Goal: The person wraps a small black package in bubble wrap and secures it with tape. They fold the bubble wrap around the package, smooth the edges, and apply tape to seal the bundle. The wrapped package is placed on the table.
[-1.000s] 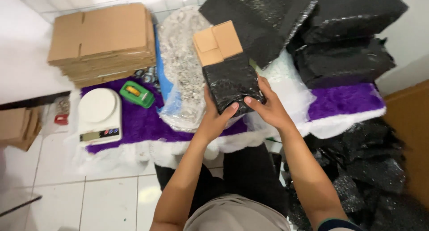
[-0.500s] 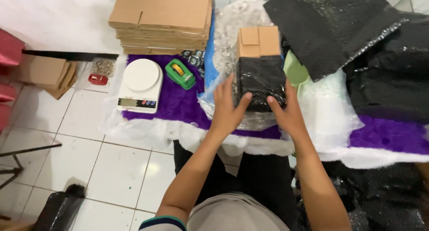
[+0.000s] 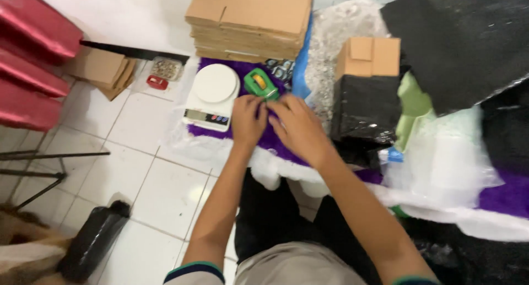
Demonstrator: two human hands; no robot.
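On the purple mat, both hands meet at the green tape dispenser [image 3: 260,83]: left hand [image 3: 248,120] and right hand [image 3: 299,128] have fingers curled together, pinching at its near end, white scale [image 3: 212,95] just left.

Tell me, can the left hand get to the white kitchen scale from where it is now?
Probably yes: the left hand sits right beside the white scale, with only bare purple cloth between them.
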